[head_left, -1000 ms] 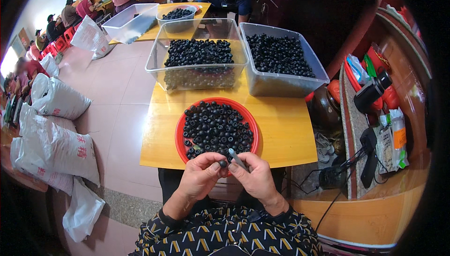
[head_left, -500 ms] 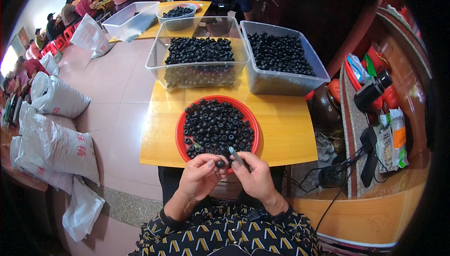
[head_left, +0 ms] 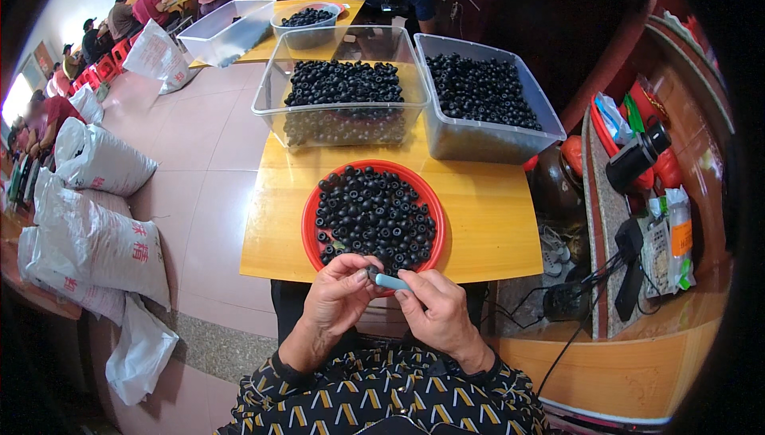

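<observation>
Just over the front rim of the round red tray point(head_left: 441, 226), my left hand point(head_left: 333, 299) pinches a small black bead-like piece point(head_left: 371, 271) between thumb and fingers. My right hand point(head_left: 438, 307) grips a slim light-blue tool point(head_left: 390, 281), with one end against or right beside the piece; its working tip is hard to make out. A heap of round black pieces point(head_left: 374, 216) fills the tray, many showing a hole or hollow. A small greenish scrap point(head_left: 338, 245) lies among them at the left.
Behind the tray on the yellow table point(head_left: 490, 220) stand a clear bin point(head_left: 267, 108) and a translucent bin point(head_left: 478, 142), both holding black pieces. White sacks point(head_left: 111, 252) lie on the floor at left. Cables point(head_left: 586, 284) and a cluttered ledge are at right. Other people sit farther off.
The light-blue tool has swung from pointing up and away to lying nearly level, its end now at the black piece. My left fingers have closed further around that piece.
</observation>
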Motion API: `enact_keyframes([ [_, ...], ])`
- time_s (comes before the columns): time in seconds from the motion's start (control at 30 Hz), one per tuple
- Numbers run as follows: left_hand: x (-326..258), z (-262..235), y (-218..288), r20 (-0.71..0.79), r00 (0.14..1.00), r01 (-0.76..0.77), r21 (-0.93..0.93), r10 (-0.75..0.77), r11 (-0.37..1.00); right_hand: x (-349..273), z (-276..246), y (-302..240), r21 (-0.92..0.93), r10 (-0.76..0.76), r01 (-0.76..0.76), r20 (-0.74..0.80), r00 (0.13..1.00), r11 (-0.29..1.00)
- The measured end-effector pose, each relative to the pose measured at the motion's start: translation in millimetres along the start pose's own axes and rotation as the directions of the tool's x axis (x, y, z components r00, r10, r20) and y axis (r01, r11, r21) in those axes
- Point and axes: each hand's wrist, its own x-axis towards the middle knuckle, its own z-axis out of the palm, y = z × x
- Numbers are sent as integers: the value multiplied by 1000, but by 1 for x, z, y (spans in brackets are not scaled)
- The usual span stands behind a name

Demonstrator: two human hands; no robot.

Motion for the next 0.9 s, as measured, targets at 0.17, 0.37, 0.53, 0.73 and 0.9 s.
enact_keyframes([
  [0.17, -1, -5, -3, -26, 999, -26, 11, 27, 1000, 0, 2, 6, -16, 27, -27, -9, 1000, 1000],
  [0.37, 8, 2, 8, -107, 994, 7, 137, 8, 991, 2, -3, 17, -5, 123, -124, -85, 989, 992],
  [0.53, 87, -3, 70, 41, 994, -110, 319, 102, 941, -5, -13, 52, 169, 388, -361, -172, 905, 917],
  [0.73, 173, 60, 136, -164, 927, -239, 438, 338, 867, -14, -26, 74, 396, 575, -486, -144, 805, 779],
  [0.9, 130, 18, 120, -137, 914, -186, 696, 382, 694, -22, -48, 100, 207, 596, -560, -236, 767, 802],
])
